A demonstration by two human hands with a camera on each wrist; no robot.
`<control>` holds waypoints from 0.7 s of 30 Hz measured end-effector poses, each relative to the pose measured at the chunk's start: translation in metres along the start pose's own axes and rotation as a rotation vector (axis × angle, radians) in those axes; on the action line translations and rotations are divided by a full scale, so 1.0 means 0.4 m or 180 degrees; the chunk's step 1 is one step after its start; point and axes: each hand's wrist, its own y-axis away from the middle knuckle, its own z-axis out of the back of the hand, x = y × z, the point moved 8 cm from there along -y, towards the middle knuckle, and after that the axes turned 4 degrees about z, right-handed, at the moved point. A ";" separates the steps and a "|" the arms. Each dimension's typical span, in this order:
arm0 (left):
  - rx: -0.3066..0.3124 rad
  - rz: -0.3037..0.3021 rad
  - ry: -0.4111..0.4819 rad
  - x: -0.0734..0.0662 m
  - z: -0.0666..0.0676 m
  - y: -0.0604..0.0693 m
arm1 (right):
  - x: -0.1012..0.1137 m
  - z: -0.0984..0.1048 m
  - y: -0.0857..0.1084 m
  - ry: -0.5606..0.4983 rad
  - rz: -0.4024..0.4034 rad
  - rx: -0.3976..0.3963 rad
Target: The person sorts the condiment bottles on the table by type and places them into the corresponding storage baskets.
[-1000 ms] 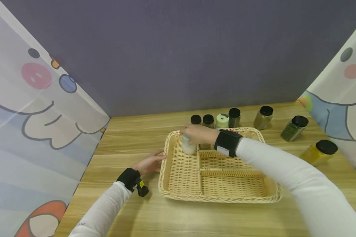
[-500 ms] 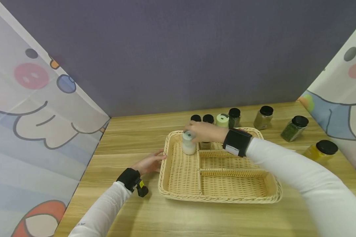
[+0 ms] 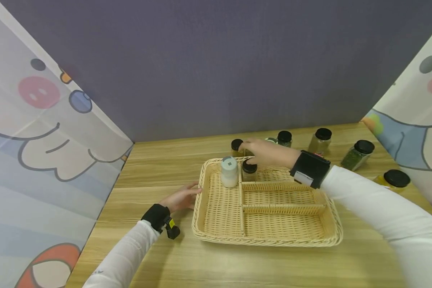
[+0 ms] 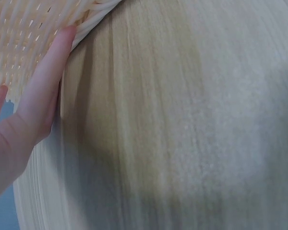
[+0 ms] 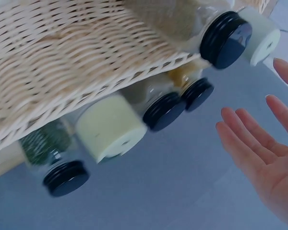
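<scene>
A divided wicker basket (image 3: 221, 241) lies on the wooden table, and my left hand (image 3: 181, 199) rests against its left side; in the left wrist view the left hand (image 4: 36, 103) touches the woven wall with straight fingers. In the basket's left compartment stands a jar with a pale green lid (image 3: 229, 172), and across the divider a black-lidded jar (image 3: 250, 171). My right hand (image 3: 270, 153) hovers over the basket's back rim, partly hiding jars behind it. The right wrist view shows the right hand (image 5: 264, 158) with fingers extended, holding nothing, beside the black-lidded jar (image 5: 225, 40).
Behind the basket stand several jars, among them a black-lidded one (image 3: 236, 148) and a green-filled one (image 3: 284, 140). To the right are a brown-filled jar (image 3: 320, 142), a green herb jar (image 3: 358, 155) and a yellow-filled jar (image 3: 394, 179). A dark panel (image 3: 216, 72) rises behind.
My right hand has let go of the pale-lidded jar and moved right, above the neighbouring jars. That jar stays in the left compartment. My left hand has not visibly moved.
</scene>
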 end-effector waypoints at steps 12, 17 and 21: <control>0.0011 0.0008 -0.0014 0.004 -0.001 -0.003 | -0.091 0.043 0.079 -0.0083 -0.0168 -0.0288; 0.0026 -0.0011 -0.0016 0.003 -0.002 0.000 | -0.136 0.060 0.118 -0.0204 -0.0294 -0.0341; 0.0045 -0.0018 -0.0028 0.002 -0.002 0.004 | -0.169 0.062 0.146 -0.0209 -0.0396 -0.0283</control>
